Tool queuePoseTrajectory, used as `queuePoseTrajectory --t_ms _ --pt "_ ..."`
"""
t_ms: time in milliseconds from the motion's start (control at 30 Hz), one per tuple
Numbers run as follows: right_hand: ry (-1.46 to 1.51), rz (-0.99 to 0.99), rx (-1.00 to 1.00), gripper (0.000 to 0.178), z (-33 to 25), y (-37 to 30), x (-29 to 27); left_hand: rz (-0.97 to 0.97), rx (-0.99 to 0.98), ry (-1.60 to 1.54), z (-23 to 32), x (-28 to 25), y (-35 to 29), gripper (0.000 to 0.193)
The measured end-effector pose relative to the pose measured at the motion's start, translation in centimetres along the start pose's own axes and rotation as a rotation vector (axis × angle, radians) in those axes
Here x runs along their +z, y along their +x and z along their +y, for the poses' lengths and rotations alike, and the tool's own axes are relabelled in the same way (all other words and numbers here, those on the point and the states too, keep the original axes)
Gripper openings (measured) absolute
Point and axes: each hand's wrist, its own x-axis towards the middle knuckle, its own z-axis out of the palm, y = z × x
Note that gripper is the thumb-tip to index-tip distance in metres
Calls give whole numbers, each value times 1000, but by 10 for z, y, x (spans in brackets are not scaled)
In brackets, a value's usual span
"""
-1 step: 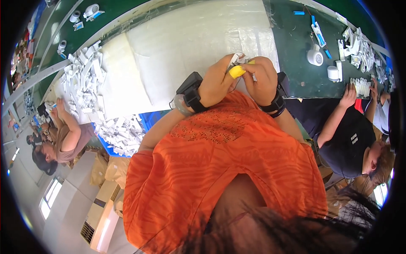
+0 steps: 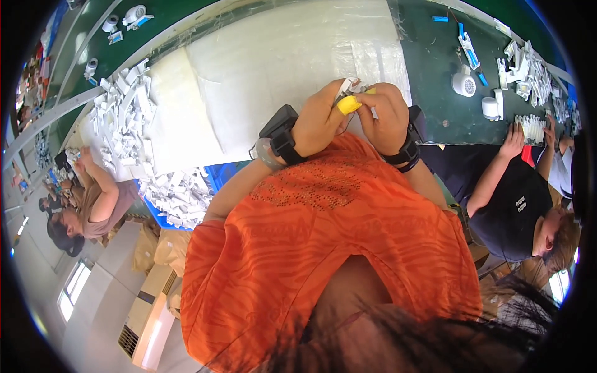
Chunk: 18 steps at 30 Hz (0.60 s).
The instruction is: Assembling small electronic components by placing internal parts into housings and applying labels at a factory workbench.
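Note:
My left hand (image 2: 318,121) and my right hand (image 2: 384,117) are pressed together in front of my chest, at the near edge of the table. Between their fingertips they pinch a small white plastic part (image 2: 352,87). A yellow finger cover (image 2: 348,104) sits on a thumb where the two hands meet; I cannot tell whose thumb. Each wrist carries a black band with a device on it. My orange shirt hides everything below the hands.
A white padded sheet (image 2: 280,62) covers the green table (image 2: 435,105). Several white plastic parts are piled at the left (image 2: 124,112) and in a blue crate (image 2: 180,196). One co-worker sits at the right (image 2: 516,205), another at the left (image 2: 93,205). Small round white devices (image 2: 463,81) stand at the right.

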Motion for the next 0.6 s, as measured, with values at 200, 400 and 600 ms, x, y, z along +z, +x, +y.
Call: queuePoseTrajectory --t_ms 200,400,600 --pt "27 16 0 25 -5 1 5 54 60 87 2 0 -2 30" --pt "10 79 1 23 -3 2 13 110 104 170 -4 -4 2 30" --pt "164 -237 289 34 13 16 3 24 -97 -35 -22 -28 26 34"
